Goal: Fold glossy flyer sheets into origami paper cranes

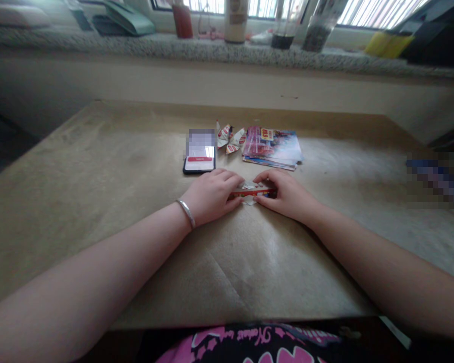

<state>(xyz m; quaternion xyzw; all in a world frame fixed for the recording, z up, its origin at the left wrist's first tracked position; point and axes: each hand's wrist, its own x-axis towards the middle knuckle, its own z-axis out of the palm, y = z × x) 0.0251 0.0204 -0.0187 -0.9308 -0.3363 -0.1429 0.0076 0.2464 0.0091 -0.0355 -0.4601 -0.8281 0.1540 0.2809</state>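
Note:
A small folded piece of printed paper point(250, 192), red along its middle with pale pointed flaps front and back, lies on the table between my hands. My left hand point(217, 194), a silver bangle at its wrist, grips the paper's left end between thumb and fingers. At the right end, my right hand point(283, 191) pinches it the same way. Fingers hide both ends of the paper. Just beyond stand a folded paper figure point(232, 140) with pointed tips, a phone point(200, 160) with a lit screen, and a stack of printed sheets point(274, 146).
The table point(136, 141) reaches back to a wall below a stone windowsill point(196, 50). Jars and bottles, among them a red container point(182, 21), line the sill. A blurred bluish item point(439, 181) is at the far right.

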